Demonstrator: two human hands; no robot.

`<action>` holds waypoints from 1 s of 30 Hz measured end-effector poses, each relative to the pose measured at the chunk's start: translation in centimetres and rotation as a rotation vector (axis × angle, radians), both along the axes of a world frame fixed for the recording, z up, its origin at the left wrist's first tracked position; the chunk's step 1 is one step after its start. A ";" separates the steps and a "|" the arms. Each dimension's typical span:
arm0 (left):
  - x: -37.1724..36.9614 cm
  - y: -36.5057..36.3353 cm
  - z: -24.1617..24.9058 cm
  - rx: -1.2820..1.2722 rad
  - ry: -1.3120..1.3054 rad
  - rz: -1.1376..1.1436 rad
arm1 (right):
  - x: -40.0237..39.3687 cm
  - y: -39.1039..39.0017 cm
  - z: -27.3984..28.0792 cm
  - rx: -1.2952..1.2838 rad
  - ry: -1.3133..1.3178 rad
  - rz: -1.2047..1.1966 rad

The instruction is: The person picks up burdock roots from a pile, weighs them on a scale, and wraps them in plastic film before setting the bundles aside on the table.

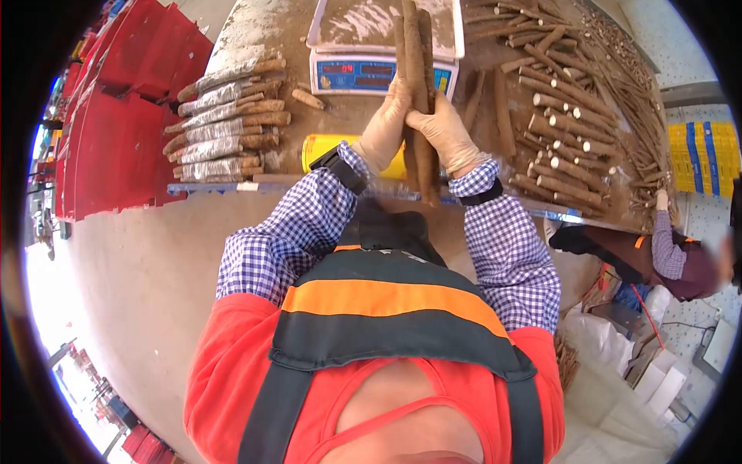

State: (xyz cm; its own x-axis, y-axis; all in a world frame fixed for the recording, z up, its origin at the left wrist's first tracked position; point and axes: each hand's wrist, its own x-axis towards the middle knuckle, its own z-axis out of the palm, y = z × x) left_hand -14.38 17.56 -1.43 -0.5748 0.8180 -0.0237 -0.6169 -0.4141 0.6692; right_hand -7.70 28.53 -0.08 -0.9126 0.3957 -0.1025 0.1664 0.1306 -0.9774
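Note:
My left hand (384, 130), in a pale glove, is closed round the left side of a bundle of long brown roots (415, 69). On the bundle's right side, my right hand (446, 133), gloved too, grips the same roots. They are held lengthwise over the table's front edge, their far ends reaching over a weighing scale (354, 73) with a lit red display and a dirty white tray (363, 27). Below my left hand lies a yellow cylinder (325, 145), partly hidden by my wrist.
Wrapped root bundles (220, 124) lie at the table's left, beside red crates (116, 147). A short root piece (308, 98) is near the scale. Loose roots (568, 139) cover the right side. Another person (668, 255) reaches to the table at the far right, near yellow crates (703, 158).

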 end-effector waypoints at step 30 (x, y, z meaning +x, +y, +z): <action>13.0 -23.0 1.3 -0.703 1.025 0.131 | 6.1 -14.2 -1.3 0.854 -0.240 0.978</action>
